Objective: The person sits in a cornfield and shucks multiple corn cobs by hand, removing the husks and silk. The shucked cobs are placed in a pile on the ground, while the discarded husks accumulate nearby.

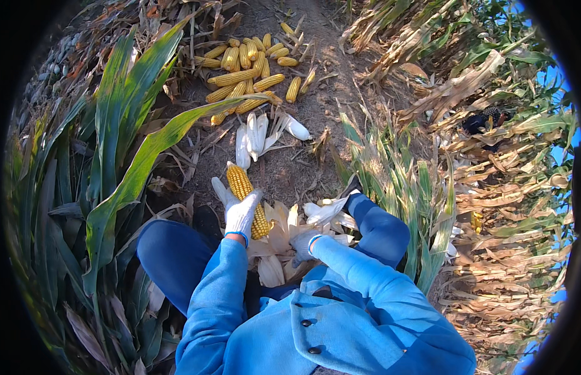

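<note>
My left hand [240, 212], in a white knit glove with a blue cuff, grips a husked yellow ear of corn [240, 182]. The ear slants across the palm with its kernels bare. My right hand [303, 245], gloved too, rests low against a heap of pale dry corn husks [278, 229] between my legs; its fingers are partly hidden, so its grip is unclear. Ahead of my left hand lie several ears in white husks [255, 136]. Farther off, a pile of husked yellow ears [243, 61] is spread over the soil.
Green corn leaves [145, 154] arch in from the left, one reaching over the ground ahead. Cut stalks with dry leaves [412, 201] lie to the right. Another person [482, 123] is low among dry corn plants at far right. My bent knees [171, 255] flank the husks.
</note>
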A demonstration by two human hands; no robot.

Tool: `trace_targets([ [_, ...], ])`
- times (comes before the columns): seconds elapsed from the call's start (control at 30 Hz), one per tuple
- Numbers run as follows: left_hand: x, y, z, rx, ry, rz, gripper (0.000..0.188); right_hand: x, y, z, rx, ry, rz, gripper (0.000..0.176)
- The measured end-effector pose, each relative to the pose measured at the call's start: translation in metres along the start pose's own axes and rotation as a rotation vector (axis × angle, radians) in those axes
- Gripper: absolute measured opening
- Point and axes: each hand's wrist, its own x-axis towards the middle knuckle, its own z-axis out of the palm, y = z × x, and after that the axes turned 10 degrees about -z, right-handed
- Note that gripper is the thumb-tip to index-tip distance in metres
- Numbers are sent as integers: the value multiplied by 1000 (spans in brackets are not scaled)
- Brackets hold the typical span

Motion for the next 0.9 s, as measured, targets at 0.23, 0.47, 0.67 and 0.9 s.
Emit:
trace_targets([
  [0.23, -4, -3, 7, 293, -41, -39, 64, 50, 2, -17, 1605, 704, -526, 65],
  [0.47, -4, 1, 29, 79, 136, 142, 38, 113, 29, -39, 2165, 528, 59, 42],
  [0.67, 6, -8, 44, -111, 18, -64, 31, 174, 61, -166, 1766, 679, 13, 34],
  [0.9, 11, -23, 48, -43, -73, -168, 32, 202, 100, -299, 1553, 1017, -287, 31],
])
